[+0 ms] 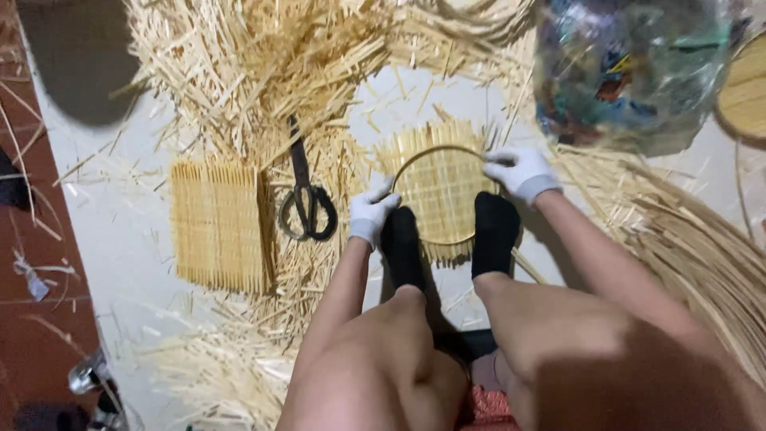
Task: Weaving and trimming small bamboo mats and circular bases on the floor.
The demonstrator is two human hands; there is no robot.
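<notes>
- the left hand (371, 214), in a white glove, pinches the near-left edge of a thin round bamboo hoop (437, 148); its grip is narrow, closed on the rim.
- the right hand (519, 172), also gloved, grips the hoop's far-right edge, fingers closed over it.
- the hoop lies on a small woven mat of pale bamboo strips (439, 185) on the floor, centre of the scene; two feet in black socks (495, 231) press on the mat's near edge, seemingly pinning it flat.
- black scissors (306, 199) lie just left, beside a finished square woven bamboo mat (217, 226).
- loose bamboo splints (255, 64) are heaped at the far side.
</notes>
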